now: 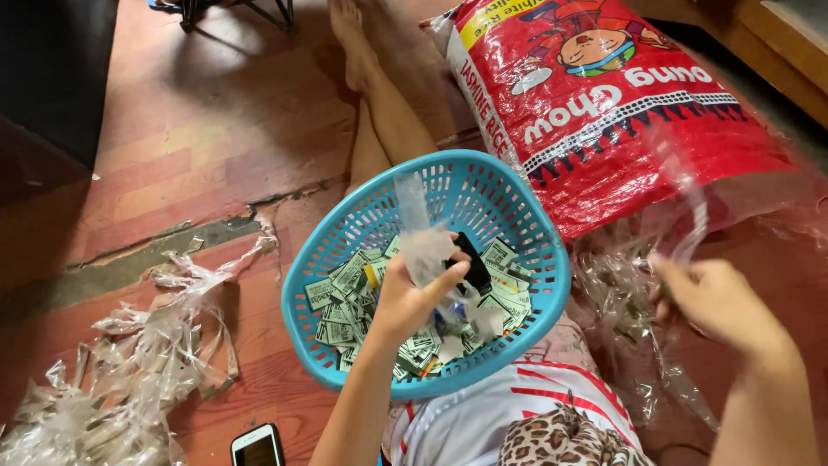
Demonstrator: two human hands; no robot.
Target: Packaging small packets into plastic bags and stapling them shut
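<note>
A round blue plastic basket point(345, 226) rests on my lap, holding several small green-and-white printed packets point(341, 289). Over the basket my left hand point(412, 292) grips a small packet with a dark piece and a strip of clear plastic wrap point(414, 220) that stands up from my fingers. To the right of the basket, my right hand point(718, 298) pinches a long strip of clear plastic film point(681, 185), blurred as it hangs above the floor.
A large red printed sack point(604, 95) lies beyond the basket at the right. Heaps of torn clear plastic point(129, 362) lie on the red floor at the left, more point(621, 302) at the right. A phone point(257, 447) lies near my left arm. My bare legs point(384, 103) stretch forward.
</note>
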